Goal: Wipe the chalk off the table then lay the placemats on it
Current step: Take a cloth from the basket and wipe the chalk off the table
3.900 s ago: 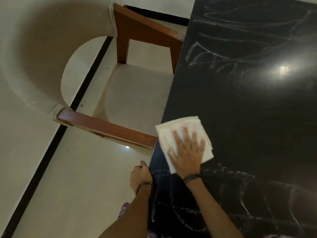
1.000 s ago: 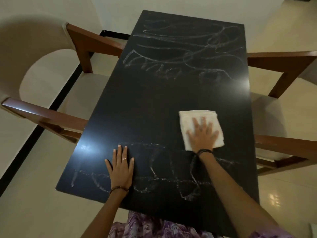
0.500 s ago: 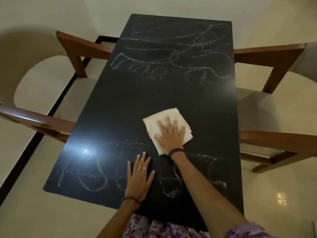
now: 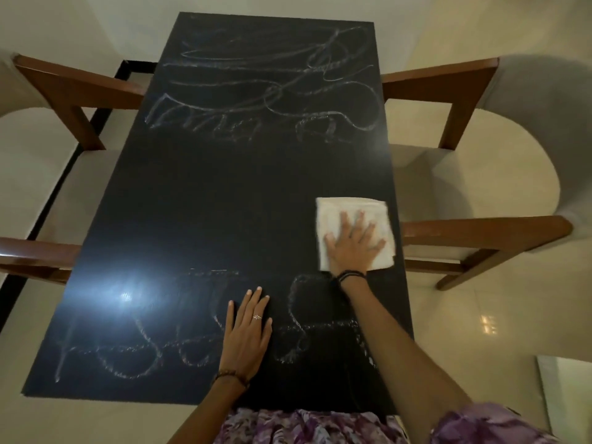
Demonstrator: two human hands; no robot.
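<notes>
Right hand lies flat with fingers spread on a folded white cloth, pressing it to the black desk near the right edge; the palm covers the cloth's lower middle, and nothing is gripped in the fingers. Left hand rests open and flat on the bare desk closer to the person, fingers together, holding nothing, a ring on one finger and a beaded band at the wrist. Chalk scrawl loops across the far half of the desk, faint and hard to read. A second band of chalk marks runs along the near edge, partly hidden under the left hand and the right forearm and washed out on the left by a bright glare. The stretch of desk between the two bands looks dark and unmarked. Two wooden armchairs with pale cushions flank the desk, the left chair and the right chair, both cut off by the frame edges. Purple patterned clothing shows at the bottom edge. No placemats can be made out.
</notes>
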